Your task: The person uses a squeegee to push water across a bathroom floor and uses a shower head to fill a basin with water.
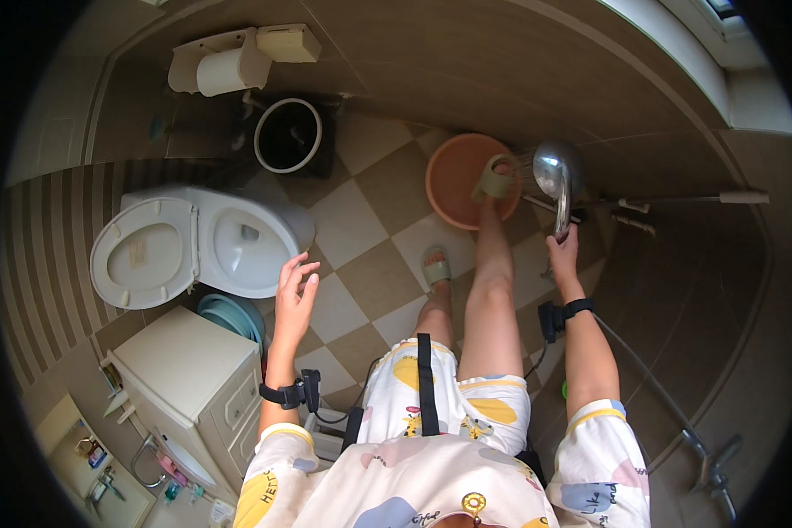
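My right hand (pixel 562 253) is wrapped round the handle of a chrome shower head (pixel 552 170). Fine streaks of water appear to leave its face towards my right foot. That foot wears a green slipper (pixel 497 183) and is raised over or inside an orange plastic basin (pixel 444 189); whether it touches the basin I cannot tell. My left hand (pixel 297 297) hangs in the air with fingers apart, holding nothing, near the rim of the toilet (pixel 277 255). On the tiled floor stands my other foot in a matching slipper (pixel 436 267).
A white-rimmed black bin (pixel 319 145) stands by the far wall under a toilet paper holder (pixel 183 69). At left are a white cabinet (pixel 176 361) and blue basins (pixel 238 312). A shower hose (pixel 647 374) runs at right to the wall tap (pixel 708 462).
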Demonstrator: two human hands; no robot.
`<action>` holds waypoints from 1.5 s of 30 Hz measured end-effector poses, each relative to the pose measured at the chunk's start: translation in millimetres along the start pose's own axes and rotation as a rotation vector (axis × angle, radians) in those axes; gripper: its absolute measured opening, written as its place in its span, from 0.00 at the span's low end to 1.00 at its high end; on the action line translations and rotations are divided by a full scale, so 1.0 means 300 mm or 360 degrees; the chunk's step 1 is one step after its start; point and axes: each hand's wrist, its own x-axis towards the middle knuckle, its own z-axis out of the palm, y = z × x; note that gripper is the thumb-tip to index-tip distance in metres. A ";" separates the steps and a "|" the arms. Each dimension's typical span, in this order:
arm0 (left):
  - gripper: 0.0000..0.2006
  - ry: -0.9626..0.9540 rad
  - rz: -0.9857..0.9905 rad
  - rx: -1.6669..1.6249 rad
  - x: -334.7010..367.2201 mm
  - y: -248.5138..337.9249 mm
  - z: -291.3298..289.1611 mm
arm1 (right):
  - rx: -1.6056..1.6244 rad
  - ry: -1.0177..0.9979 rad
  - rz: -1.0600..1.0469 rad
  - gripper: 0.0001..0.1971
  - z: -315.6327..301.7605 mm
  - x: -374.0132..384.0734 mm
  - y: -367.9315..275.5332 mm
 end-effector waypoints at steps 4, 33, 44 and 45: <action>0.11 -0.0028 -0.0019 -0.0016 0.008 0.021 0.003 | 0.0028 0.0024 0.0035 0.12 -0.001 -0.001 0.009; 0.11 -0.0195 0.0000 0.0037 0.056 0.070 0.028 | 0.0007 0.0139 -0.0018 0.11 0.033 -0.030 -0.024; 0.11 -0.0523 0.0462 -0.0024 0.211 0.187 0.163 | 0.0055 0.0316 0.0001 0.13 0.040 -0.080 -0.019; 0.10 -0.0565 0.0458 -0.0032 0.220 0.228 0.187 | 0.0144 0.0352 0.0001 0.14 0.067 -0.088 -0.011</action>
